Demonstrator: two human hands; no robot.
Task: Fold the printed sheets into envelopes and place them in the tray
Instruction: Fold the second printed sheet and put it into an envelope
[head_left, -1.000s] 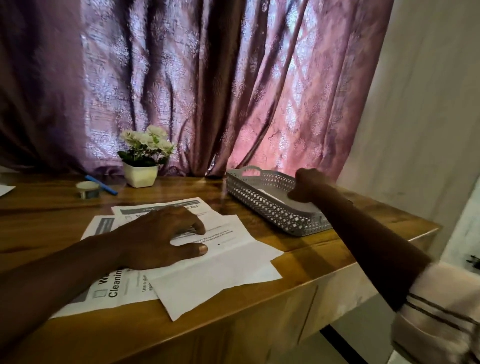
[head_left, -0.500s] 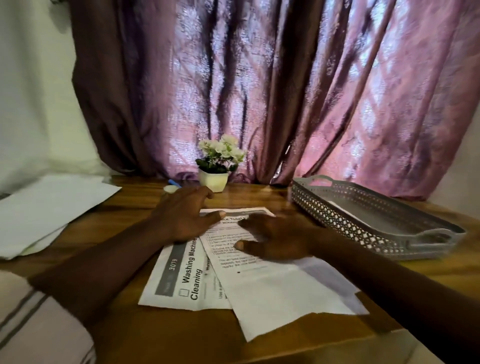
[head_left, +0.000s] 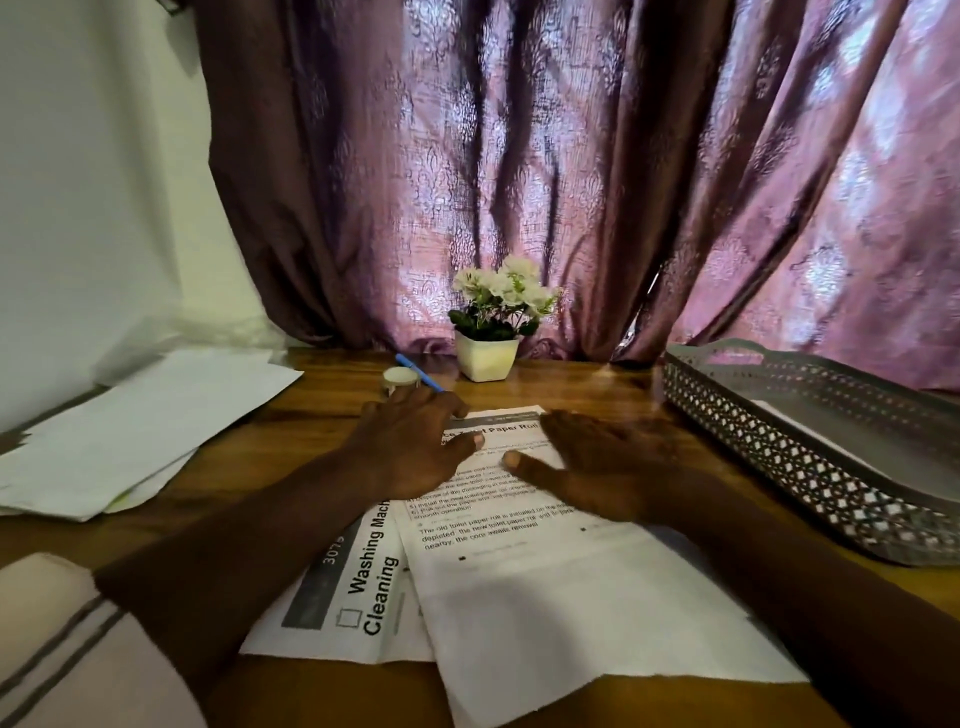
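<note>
A printed sheet (head_left: 561, 597) headed "Paper Roll" lies on top in the middle of the wooden desk. Under it, to the left, a second printed sheet (head_left: 358, 587) reads "Washing Machine Cleaning". My left hand (head_left: 415, 447) rests flat on the top sheet's upper left corner, fingers spread. On the sheet's upper right part lies my right hand (head_left: 592, 462), also flat, thumb pointing left. Neither hand holds anything. The grey perforated tray (head_left: 779, 452) stands at the right, with a white folded paper (head_left: 810, 431) inside.
A stack of white papers (head_left: 135, 431) lies at the left. A white pot of flowers (head_left: 491, 332) stands at the back by the purple curtain, with a blue pen (head_left: 418, 374) and a small round lid (head_left: 401, 378) beside it. The desk's front edge is near me.
My right hand has come back from the tray and now lies on the top sheet. My view has swung left, so the tray sits further right.
</note>
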